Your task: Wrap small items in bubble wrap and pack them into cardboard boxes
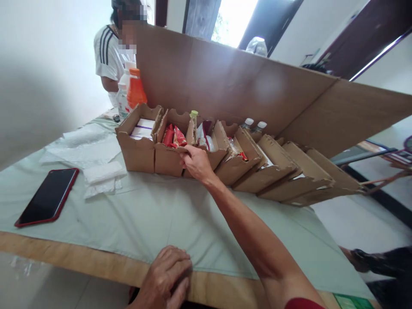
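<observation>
Row of cardboard bins [225,159] on desk [154,214]: left-end bins hold packets, right-end ones look unfilled. Your right hand [195,162] pinches a bin's front rim; your left hand [167,277] rests loosely curled, empty, on the desk edge.

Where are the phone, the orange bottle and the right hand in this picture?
phone [48,196]: head view, middle of its dark screen.
orange bottle [135,91]: head view, its orange body.
right hand [195,162]: head view, back of the hand at the cardboard boxes.
</observation>
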Demonstrator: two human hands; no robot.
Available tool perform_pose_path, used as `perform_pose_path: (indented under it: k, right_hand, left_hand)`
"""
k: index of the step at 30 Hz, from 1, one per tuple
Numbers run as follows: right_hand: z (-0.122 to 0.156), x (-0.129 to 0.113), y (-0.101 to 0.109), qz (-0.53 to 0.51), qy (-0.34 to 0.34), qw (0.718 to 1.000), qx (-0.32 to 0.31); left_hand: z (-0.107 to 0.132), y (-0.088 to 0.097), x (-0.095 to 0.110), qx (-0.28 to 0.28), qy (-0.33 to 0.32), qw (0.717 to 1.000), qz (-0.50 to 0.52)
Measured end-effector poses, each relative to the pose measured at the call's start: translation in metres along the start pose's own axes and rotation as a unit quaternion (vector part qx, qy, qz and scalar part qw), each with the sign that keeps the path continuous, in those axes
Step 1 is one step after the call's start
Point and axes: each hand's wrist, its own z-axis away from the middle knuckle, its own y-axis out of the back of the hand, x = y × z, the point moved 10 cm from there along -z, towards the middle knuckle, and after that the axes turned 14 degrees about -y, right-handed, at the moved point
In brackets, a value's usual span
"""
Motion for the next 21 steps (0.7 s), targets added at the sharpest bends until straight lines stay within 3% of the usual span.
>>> perform_pose_path:
  k: [4, 9, 11, 15, 16, 18, 21]
  right_hand:
    - [0.065, 0.005, 0.011, -0.061, 0.045, 0.997, -0.008]
    - [0.173, 0.033, 0.060, -0.099, 0.076, 0.990, -0.063]
    - [0.194, 0.066, 0.092, -0.125, 0.038, 0.991, -0.036]
    - [0.225, 0.162, 0.156, -0.210, -0.093, 0.964, 0.138]
    - [0.235, 0.182, 0.160, -0.233, -0.112, 0.953, 0.160]
    - [0.252, 0.205, 0.147, -0.249, -0.128, 0.950, 0.138]
    - [0.273, 0.212, 0.092, -0.211, -0.131, 0.968, 0.041]
  left_hand:
    - [0.034, 0.028, -0.022, 0.095, 0.134, 0.986, -0.018]
    - [0.084, 0.070, -0.056, 0.238, 0.314, 0.919, 0.000]
    - [0.085, 0.080, -0.061, 0.267, 0.340, 0.901, 0.019]
    - [0.062, 0.079, -0.061, 0.252, 0.347, 0.902, 0.056]
    - [0.058, 0.076, -0.062, 0.244, 0.353, 0.901, 0.064]
    - [0.057, 0.069, -0.067, 0.227, 0.380, 0.893, 0.076]
    - [0.059, 0.056, -0.078, 0.175, 0.422, 0.884, 0.099]
